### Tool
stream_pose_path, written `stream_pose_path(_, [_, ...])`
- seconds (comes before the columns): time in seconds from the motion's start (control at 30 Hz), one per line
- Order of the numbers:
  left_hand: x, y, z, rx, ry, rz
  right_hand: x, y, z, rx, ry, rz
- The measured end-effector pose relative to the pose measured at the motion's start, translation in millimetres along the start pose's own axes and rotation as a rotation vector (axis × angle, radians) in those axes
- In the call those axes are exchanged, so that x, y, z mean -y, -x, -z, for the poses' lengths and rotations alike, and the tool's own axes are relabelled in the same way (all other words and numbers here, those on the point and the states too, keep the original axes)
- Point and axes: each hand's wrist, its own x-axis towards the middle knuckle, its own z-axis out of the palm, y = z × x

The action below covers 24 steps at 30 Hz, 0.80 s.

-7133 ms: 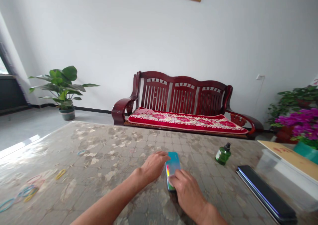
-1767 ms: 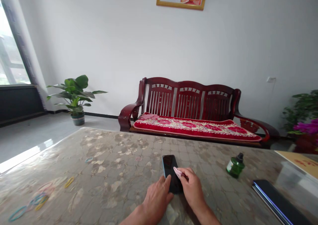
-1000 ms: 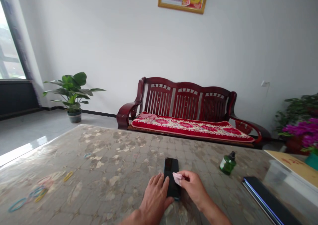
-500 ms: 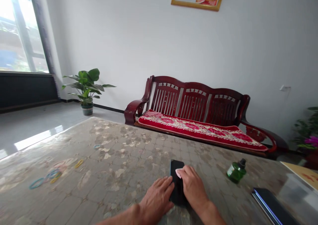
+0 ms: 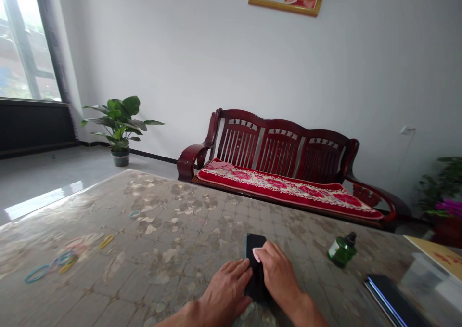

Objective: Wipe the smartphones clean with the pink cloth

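Note:
A dark phone (image 5: pixel 253 242) lies screen-up on the patterned table (image 5: pixel 162 235), near its front middle. My left hand (image 5: pixel 225 295) rests flat against the phone's left edge, fingers stretched out. My right hand (image 5: pixel 277 276) lies on top of the phone with fingers closed on a small pink cloth (image 5: pixel 256 255), pressing it onto the screen. Most of the phone's near half is hidden under my hands.
A small green bottle (image 5: pixel 341 249) stands to the right. Another dark phone (image 5: pixel 395 302) lies at the right front, with a cardboard sheet (image 5: pixel 438 255) beyond it. Several coloured rubber bands (image 5: pixel 61 262) are scattered at the left. A red wooden bench (image 5: pixel 285 173) and potted plants (image 5: pixel 119 124) stand beyond.
The phone showed its coloured back seven seconds ago and now lies dark side up. My right hand with the pink cloth has slid a little along the screen; my left hand stays at the edge.

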Motion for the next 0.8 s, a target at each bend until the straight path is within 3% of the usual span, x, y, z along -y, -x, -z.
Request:
stream_pose_path(0.3, [-2,-1,0.6,0.018,-0.025,-0.003,0,-52,-9,0.017,0.075,-0.029])
stream_pose_path(0.6, [-2,0,-0.1,0.005,-0.033,-0.009,14,-17,-8,0.019,0.01,0.017])
stream_pose_path(0.8, [0,1,-0.5,0.011,-0.034,-0.027,7,-45,-16,0.012,0.066,-0.033])
